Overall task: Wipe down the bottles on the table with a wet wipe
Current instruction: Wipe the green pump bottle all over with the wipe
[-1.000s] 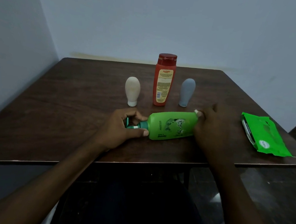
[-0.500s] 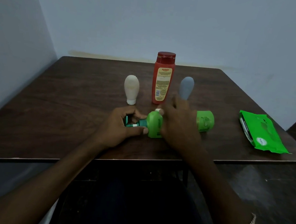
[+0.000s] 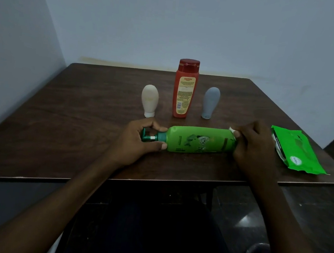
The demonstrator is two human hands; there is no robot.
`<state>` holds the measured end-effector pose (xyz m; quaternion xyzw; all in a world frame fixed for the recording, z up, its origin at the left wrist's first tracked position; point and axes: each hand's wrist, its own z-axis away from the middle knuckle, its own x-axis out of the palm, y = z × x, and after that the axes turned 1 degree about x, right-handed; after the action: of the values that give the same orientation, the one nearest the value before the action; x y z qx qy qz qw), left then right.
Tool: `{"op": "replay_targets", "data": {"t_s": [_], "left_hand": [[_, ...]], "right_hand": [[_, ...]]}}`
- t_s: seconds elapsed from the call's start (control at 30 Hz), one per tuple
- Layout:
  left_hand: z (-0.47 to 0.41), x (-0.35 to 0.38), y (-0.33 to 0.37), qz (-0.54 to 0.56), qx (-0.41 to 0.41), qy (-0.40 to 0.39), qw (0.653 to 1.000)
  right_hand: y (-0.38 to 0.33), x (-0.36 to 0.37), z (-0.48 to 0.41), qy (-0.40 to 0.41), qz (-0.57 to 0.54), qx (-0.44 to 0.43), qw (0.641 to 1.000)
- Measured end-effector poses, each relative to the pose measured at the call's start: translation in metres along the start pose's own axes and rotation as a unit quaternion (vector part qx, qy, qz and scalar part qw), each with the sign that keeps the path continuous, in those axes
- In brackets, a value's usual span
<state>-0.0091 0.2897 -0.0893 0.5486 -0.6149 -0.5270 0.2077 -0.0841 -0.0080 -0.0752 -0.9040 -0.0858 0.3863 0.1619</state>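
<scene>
The green pump bottle [image 3: 199,141] is lying on its side near the front of the dark surface [image 3: 81,118], with its glossy label facing up and its pump pointing left. The left hand [image 3: 138,142] is curling its fingers round the pump neck. The right hand [image 3: 255,149] is pressing a white wet wipe [image 3: 231,129] against the base, its fingers bunched. A red shampoo bottle [image 3: 184,91] is standing behind.

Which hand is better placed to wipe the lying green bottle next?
Probably the right hand: it pinches the wet wipe at the base of the green bottle, while the left hand grips the pump neck.
</scene>
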Motion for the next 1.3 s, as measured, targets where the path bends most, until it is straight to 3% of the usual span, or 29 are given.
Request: {"op": "replay_targets", "data": {"t_s": [0.27, 0.47, 0.63, 0.83, 1.0, 1.13, 1.3], "left_hand": [[0.000, 0.002, 0.005, -0.054, 0.008, 0.011, 0.998], [0.004, 0.002, 0.006, -0.080, -0.002, 0.003, 0.997], [0.005, 0.005, 0.007, -0.109, 0.018, -0.005, 0.994], [0.007, 0.006, 0.005, -0.128, 0.052, 0.005, 0.990], [0.007, 0.006, 0.002, -0.132, 0.066, 0.001, 0.989], [0.005, 0.007, 0.002, -0.166, 0.094, -0.005, 0.982], [0.003, 0.006, -0.002, -0.178, 0.091, -0.002, 0.980]], "right_hand": [[0.001, -0.011, 0.026, 0.035, -0.061, -0.044, 0.997], [-0.013, -0.009, 0.037, 0.048, -0.058, -0.022, 0.997], [-0.050, 0.002, 0.039, 0.001, -0.092, -0.031, 0.995], [-0.123, 0.012, 0.043, -0.095, -0.051, -0.094, 0.990], [-0.127, 0.020, 0.050, -0.116, -0.042, -0.130, 0.984], [-0.112, 0.018, 0.056, -0.088, -0.090, -0.103, 0.987], [-0.071, 0.009, 0.044, -0.010, -0.151, 0.007, 0.988]]}}
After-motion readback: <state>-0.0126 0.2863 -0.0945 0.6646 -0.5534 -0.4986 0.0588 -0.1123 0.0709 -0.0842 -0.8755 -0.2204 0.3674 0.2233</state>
